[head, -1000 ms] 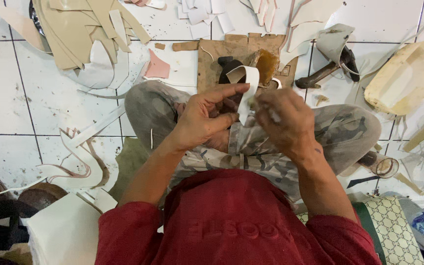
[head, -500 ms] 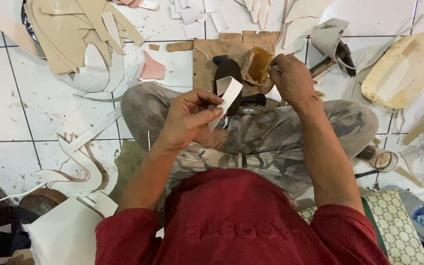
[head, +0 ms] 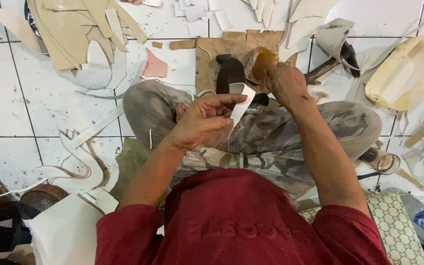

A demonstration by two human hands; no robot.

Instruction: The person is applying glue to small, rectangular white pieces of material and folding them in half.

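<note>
The left hand (head: 199,120) pinches a white strip (head: 240,100) between thumb and fingers, its long axis slanting up from the person's lap. Just beyond the strip, the right hand (head: 285,83), the nearer one, closes on a glue-stained pot (head: 260,63) above the cardboard sheet (head: 212,59).

The right hand (head: 284,84) hides whatever its fingers grip at the amber glue pot (head: 260,63); the hammer (head: 337,61) head lies partly under a white offcut (head: 333,33).

Matt white leather-like strip (head: 240,100), glossy amber glue pot (head: 260,64), smooth glazed floor tiles (head: 6,88)
</note>
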